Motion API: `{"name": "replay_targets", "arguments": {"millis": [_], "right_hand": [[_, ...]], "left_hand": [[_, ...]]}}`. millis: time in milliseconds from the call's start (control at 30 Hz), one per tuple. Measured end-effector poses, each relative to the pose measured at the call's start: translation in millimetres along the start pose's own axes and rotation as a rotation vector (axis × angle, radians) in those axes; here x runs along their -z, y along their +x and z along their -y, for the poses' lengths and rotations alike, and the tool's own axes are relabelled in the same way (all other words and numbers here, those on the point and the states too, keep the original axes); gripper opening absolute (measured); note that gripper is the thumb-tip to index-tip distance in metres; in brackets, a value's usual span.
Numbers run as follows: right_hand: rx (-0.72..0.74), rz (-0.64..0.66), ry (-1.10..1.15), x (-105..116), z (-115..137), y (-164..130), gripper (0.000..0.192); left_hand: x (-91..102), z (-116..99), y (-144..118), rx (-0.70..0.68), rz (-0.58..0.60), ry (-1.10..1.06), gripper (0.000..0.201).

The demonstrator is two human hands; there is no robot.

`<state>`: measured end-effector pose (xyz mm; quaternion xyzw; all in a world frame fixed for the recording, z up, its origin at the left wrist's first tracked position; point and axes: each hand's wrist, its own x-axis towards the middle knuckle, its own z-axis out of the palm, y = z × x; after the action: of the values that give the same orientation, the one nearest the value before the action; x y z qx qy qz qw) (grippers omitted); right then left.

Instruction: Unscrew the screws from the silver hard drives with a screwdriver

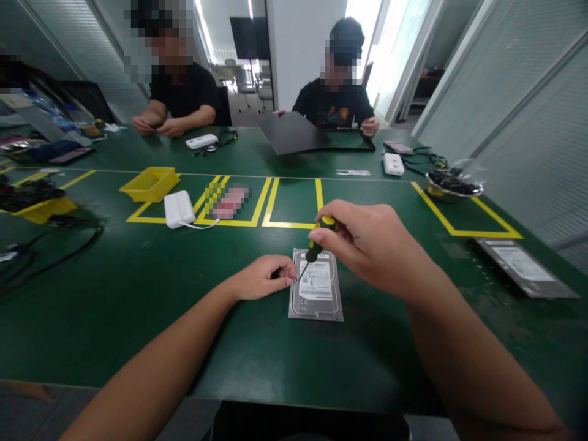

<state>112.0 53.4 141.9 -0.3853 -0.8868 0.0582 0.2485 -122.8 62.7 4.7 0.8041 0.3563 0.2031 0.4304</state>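
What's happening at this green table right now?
A person is working on a hard drive lying flat on the green table. The right hand holds a yellow-and-black screwdriver, its tip angled down at the drive's left edge. The left hand rests against that same edge, fingers pinched near the tip. Across the table, two other people handle their own items; one holds a dark flat panel.

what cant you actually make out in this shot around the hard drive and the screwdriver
- Head view: the tip of the yellow-and-black screwdriver in the right hand is too small to tell which screw it meets.
- The white label print on the silver metal hard drive is too small to read.
- The left hand at the drive's left edge curls shut, hiding anything inside.
- A pixelated patch hides an object on the green table.
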Motion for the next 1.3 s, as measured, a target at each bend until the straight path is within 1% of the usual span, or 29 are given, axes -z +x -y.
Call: {"name": "replay_targets", "arguments": {"millis": [200, 533, 800, 1000, 1133, 1233, 1300], "right_hand": [[-0.004, 0.087, -0.005, -17.3, -0.1, 8.5, 0.026], [0.001, 0.138, 0.024, -29.0, -2.6, 13.4, 0.026], [-0.006, 0.167, 0.016, -31.7, -1.8, 14.6, 0.027], [0.053, 0.18, 0.027, -30.8, -1.2, 14.1, 0.027], [0.064, 0.195, 0.034, -30.2, -2.4, 14.0, 0.026], [0.109, 0.172, 0.06, -30.2, -3.6, 13.8, 0.025], [0.158, 0.125, 0.084, -30.3, -4.5, 13.0, 0.023]], "left_hand": [[0.0, 3.7, 0.5, -0.024, -0.001, 0.009, 0.007], [0.2, 5.3, 1.2, -0.021, -0.014, 0.046, 0.009], [1.0, 6.4, 1.6, -0.021, -0.002, 0.05, 0.009], [0.5, 5.6, 1.0, -0.018, -0.001, 0.059, 0.01], [0.1, 6.3, 0.4, -0.018, -0.006, 0.056, 0.01], [-0.3, 7.7, 0.3, -0.018, -0.026, 0.073, 0.01], [-0.5, 8.8, 0.2, -0.021, -0.035, 0.085, 0.01]]}}
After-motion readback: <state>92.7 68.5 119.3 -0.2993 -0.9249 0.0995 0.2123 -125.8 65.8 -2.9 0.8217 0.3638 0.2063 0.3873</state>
